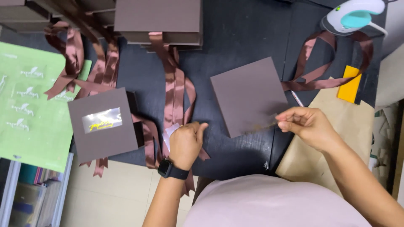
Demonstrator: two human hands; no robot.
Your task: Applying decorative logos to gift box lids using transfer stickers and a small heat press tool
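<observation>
A: Where's the brown lid [249, 96]?
B: Mid-table, toward the right edge. Right hand [306, 125] pinches a clear sticker strip [263, 125] over its near corner.
A: The left hand [185, 141]?
B: Clenched on white backing paper [170, 131], near edge. Seems mid-sticking; pressing flat needs care.

Bare dark bench [244, 38] is lying open between the stacked boxes [158, 21] and the glue gun [351, 14], offering a passage. Ribbons [174, 84] are crossing the centre, and the brown card [248, 94] and logo box [103, 124] are flanking both hands.
</observation>
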